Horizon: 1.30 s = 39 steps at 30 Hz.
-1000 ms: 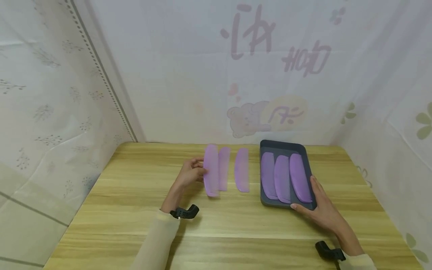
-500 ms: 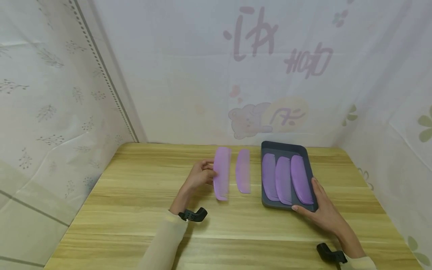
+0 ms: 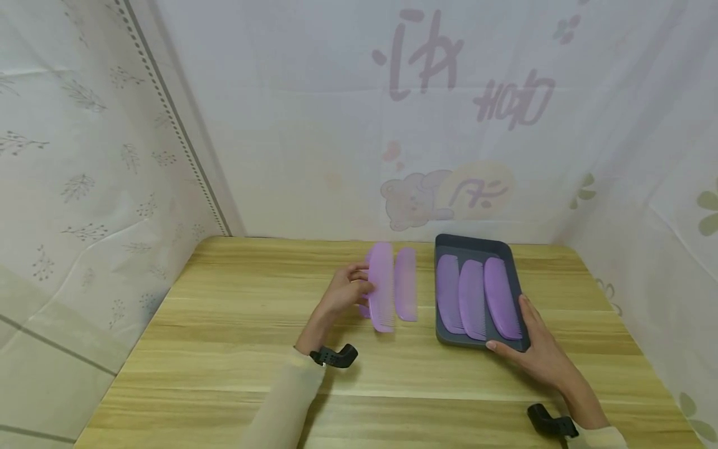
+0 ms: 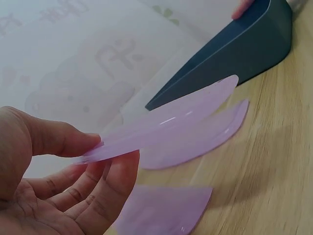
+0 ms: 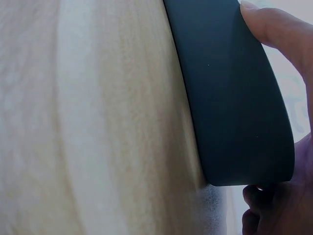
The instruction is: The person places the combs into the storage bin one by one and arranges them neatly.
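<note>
My left hand point(image 3: 339, 293) pinches a translucent purple comb point(image 3: 382, 287) by its spine edge, teeth toward the right. In the left wrist view, thumb and fingers hold that comb point(image 4: 171, 120) tilted above the table. One purple comb point(image 3: 406, 284) lies just right of it, and another comb point(image 3: 363, 310) lies beneath, mostly hidden by the hand and the held comb. My right hand point(image 3: 535, 346) grips the near right corner of a dark grey tray point(image 3: 472, 242), thumb on the near rim. Three purple combs point(image 3: 472, 299) lie side by side inside the tray.
The wood-grain table point(image 3: 392, 386) reaches back to a printed white cloth point(image 3: 303, 156), and similar cloth hangs at both sides. Each wrist wears a black camera point(image 3: 336, 355). The tray's dark side wall point(image 5: 230, 98) fills much of the right wrist view.
My left hand has carried the comb to the right, past the comb it covered half a second ago, toward the one beside it. My right hand stays at the tray.
</note>
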Motion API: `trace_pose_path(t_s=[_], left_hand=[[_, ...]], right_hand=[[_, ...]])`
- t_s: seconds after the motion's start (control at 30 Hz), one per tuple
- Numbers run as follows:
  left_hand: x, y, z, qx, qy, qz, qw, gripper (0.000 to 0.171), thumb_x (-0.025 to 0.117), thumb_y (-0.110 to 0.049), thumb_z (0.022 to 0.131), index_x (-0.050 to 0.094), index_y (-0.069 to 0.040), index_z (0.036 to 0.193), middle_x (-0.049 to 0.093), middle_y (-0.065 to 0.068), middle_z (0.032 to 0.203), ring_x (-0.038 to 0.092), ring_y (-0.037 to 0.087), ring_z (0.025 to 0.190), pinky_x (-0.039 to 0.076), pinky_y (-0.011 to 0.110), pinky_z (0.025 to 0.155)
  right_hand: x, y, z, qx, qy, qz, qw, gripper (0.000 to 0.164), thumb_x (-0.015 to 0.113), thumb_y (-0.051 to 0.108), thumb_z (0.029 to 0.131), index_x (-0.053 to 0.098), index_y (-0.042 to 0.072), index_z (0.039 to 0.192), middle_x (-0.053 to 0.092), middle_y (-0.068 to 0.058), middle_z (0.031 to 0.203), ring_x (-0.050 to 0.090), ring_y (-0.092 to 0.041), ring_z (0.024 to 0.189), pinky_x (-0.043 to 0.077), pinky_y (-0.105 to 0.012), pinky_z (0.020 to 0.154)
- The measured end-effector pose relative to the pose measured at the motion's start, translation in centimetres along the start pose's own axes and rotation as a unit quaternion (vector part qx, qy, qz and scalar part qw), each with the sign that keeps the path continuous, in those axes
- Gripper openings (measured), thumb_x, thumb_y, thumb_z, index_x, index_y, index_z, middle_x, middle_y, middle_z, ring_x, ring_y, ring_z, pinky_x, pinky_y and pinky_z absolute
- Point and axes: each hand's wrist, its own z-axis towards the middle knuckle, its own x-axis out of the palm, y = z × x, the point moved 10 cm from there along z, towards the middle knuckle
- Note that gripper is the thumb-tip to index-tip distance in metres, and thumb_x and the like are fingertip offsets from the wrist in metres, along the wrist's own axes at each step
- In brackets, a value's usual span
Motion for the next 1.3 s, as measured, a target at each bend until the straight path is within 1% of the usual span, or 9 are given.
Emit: trace_pose_path(t_s=[0.23, 0.47, 0.53, 0.67, 0.8, 0.97, 1.3], left_hand=[[1.8, -0.3, 0.3, 0.0, 0.021, -0.016, 0.9997, 0.052, 0.062, 0.007, 0.087, 0.051, 0.006, 0.138, 0.068, 0.021, 0.11, 0.068, 0.016, 0.074, 0.062, 0.036, 0.064], [3.2, -0.3, 0.6, -0.002, 0.032, -0.02, 0.9993, 0.051, 0.063, 0.006, 0.088, 0.052, 0.004, 0.137, 0.069, 0.019, 0.11, 0.07, 0.019, 0.076, 0.063, 0.039, 0.067], [3.7, -0.3, 0.7, -0.004, 0.036, -0.023, 0.9991, 0.051, 0.063, 0.005, 0.088, 0.052, 0.003, 0.138, 0.069, 0.02, 0.11, 0.07, 0.019, 0.076, 0.063, 0.036, 0.065], [4.6, -0.3, 0.9, -0.006, 0.044, -0.03, 0.9986, 0.052, 0.063, 0.004, 0.089, 0.05, 0.004, 0.139, 0.069, 0.022, 0.113, 0.07, 0.019, 0.074, 0.063, 0.034, 0.064], [5.5, -0.3, 1.1, -0.007, 0.05, -0.036, 0.9981, 0.054, 0.063, 0.004, 0.09, 0.049, 0.004, 0.141, 0.068, 0.02, 0.111, 0.069, 0.018, 0.072, 0.063, 0.036, 0.067], [6.3, -0.5, 1.3, -0.011, 0.055, -0.034, 0.9978, 0.055, 0.064, 0.002, 0.09, 0.048, 0.003, 0.143, 0.065, 0.015, 0.109, 0.068, 0.017, 0.074, 0.063, 0.041, 0.071], [8.0, -0.5, 2.1, -0.017, 0.059, -0.033, 0.9976, 0.054, 0.064, 0.001, 0.09, 0.05, 0.003, 0.142, 0.068, 0.015, 0.106, 0.068, 0.017, 0.074, 0.064, 0.041, 0.072]], right_hand=[[0.0, -0.1, -0.1, 0.0, -0.001, 0.002, 1.0, 0.124, 0.077, 0.05, 0.087, -0.013, 0.014, 0.164, -0.006, -0.024, 0.171, 0.006, -0.056, 0.154, 0.022, -0.082, 0.108], [-0.1, 0.0, -0.1, 0.0, 0.0, 0.0, 1.0, 0.125, 0.078, 0.051, 0.087, -0.013, 0.013, 0.164, -0.006, -0.025, 0.171, 0.007, -0.056, 0.153, 0.023, -0.082, 0.108], [-0.1, -0.1, -0.1, 0.001, 0.001, -0.001, 1.0, 0.125, 0.078, 0.051, 0.087, -0.013, 0.013, 0.164, -0.006, -0.025, 0.171, 0.007, -0.056, 0.153, 0.023, -0.082, 0.108], [-0.1, -0.1, 0.0, 0.001, 0.001, -0.002, 1.0, 0.125, 0.078, 0.051, 0.087, -0.014, 0.014, 0.164, -0.006, -0.024, 0.171, 0.007, -0.056, 0.154, 0.023, -0.082, 0.108], [-0.1, -0.1, 0.0, -0.001, 0.0, 0.001, 1.0, 0.125, 0.077, 0.051, 0.087, -0.013, 0.014, 0.164, -0.006, -0.024, 0.171, 0.006, -0.056, 0.154, 0.022, -0.082, 0.108], [-0.2, 0.0, -0.1, -0.006, -0.001, 0.01, 1.0, 0.124, 0.078, 0.051, 0.087, -0.013, 0.013, 0.164, -0.007, -0.024, 0.171, 0.004, -0.055, 0.154, 0.021, -0.083, 0.108], [-0.2, 0.0, 0.2, -0.008, -0.002, 0.006, 1.0, 0.125, 0.077, 0.052, 0.087, -0.014, 0.013, 0.163, -0.007, -0.024, 0.171, 0.004, -0.054, 0.155, 0.02, -0.082, 0.109]])
